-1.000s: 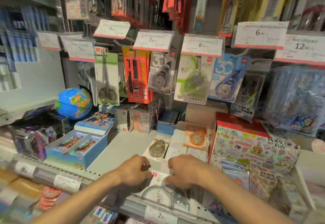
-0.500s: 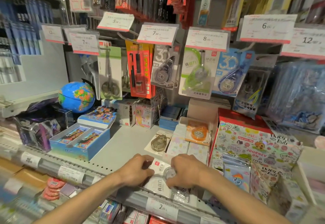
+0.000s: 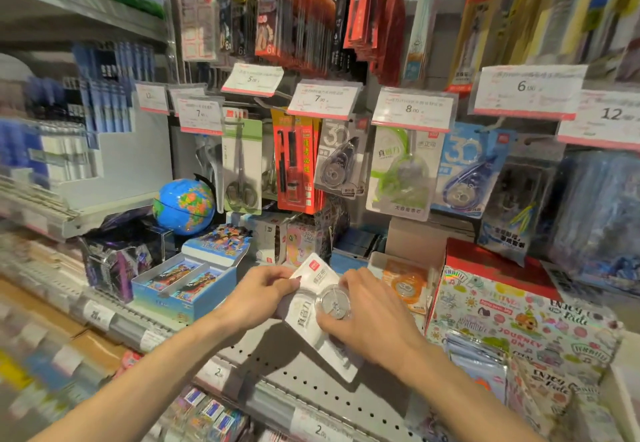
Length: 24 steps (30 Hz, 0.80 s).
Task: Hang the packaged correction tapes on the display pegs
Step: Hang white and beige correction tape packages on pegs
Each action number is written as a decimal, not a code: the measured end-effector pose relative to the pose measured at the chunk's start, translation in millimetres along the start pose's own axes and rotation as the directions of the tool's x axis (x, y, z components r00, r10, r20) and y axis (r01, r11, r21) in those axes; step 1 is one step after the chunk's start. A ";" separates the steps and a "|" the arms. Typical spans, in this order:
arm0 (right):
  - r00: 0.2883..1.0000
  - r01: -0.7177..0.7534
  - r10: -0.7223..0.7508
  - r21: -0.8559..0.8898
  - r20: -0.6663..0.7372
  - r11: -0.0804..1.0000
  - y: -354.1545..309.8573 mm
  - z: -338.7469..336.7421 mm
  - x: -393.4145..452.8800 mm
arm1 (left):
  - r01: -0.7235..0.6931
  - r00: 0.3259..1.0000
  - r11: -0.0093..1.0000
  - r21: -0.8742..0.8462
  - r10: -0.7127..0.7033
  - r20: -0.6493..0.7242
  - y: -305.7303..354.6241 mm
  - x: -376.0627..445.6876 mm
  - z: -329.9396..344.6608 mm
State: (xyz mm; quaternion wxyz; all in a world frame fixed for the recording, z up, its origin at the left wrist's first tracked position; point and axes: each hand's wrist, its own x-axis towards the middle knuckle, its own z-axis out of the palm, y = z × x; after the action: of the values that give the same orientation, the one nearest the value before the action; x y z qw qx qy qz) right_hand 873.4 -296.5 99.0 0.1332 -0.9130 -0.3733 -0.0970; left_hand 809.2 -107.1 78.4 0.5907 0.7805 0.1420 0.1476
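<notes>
Both hands hold a stack of white packaged correction tapes [image 3: 313, 297] just above the grey perforated shelf [image 3: 311, 386]. My left hand [image 3: 258, 297] pinches the stack's left edge near the top. My right hand [image 3: 367, 317] grips its right side, fingers beside the clear round tape case. Above hang pegged correction tapes: a grey pack [image 3: 341, 161], a green pack [image 3: 401, 171] and a blue pack [image 3: 467, 171], each under a price tag.
An orange tape pack [image 3: 407, 284] lies in a cardboard box behind my right hand. A colourful sticker box [image 3: 512, 313] stands to the right, a blue card box [image 3: 187, 282] and a globe [image 3: 183, 206] to the left. Scissors [image 3: 242, 167] and a red pen pack [image 3: 296, 164] hang nearby.
Both hands have lifted the white correction tape packs off the shelf and raised them, tilted, toward the pegs. The view has moved closer to the display.
</notes>
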 end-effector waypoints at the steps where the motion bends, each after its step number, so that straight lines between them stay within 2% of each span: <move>1: 1.000 0.017 -0.016 0.015 -0.021 1.000 3.4 -2.9 1.3 | -0.034 0.999 0.999 0.005 0.035 -0.018 4.9 2.0 -1.2; 5: 0.999 0.041 -0.040 0.230 -0.008 0.972 17.1 -17.2 10.8 | -0.147 0.988 0.987 0.063 0.149 -0.029 26.0 5.4 -8.3; 11: 0.999 -0.050 0.043 0.564 0.026 0.824 22.8 -20.9 31.4 | -0.288 0.958 0.957 0.040 0.288 0.002 42.6 28.1 -28.7; 19: 0.993 -0.104 0.110 0.771 0.044 0.628 -29.5 -1.3 82.6 | -0.473 0.880 0.879 0.053 0.470 0.063 38.5 88.2 -90.2; 24: 0.980 -0.111 0.198 0.791 -0.013 0.601 -75.1 8.4 116.9 | -0.511 0.858 0.860 0.008 0.509 0.070 33.4 120.9 -135.9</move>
State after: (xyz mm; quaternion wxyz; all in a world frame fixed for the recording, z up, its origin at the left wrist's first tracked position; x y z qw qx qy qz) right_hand 903.0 -165.7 136.2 0.5458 -0.7847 -0.2905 0.0428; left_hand 867.5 51.6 153.3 0.5247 0.8023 -0.0871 0.2710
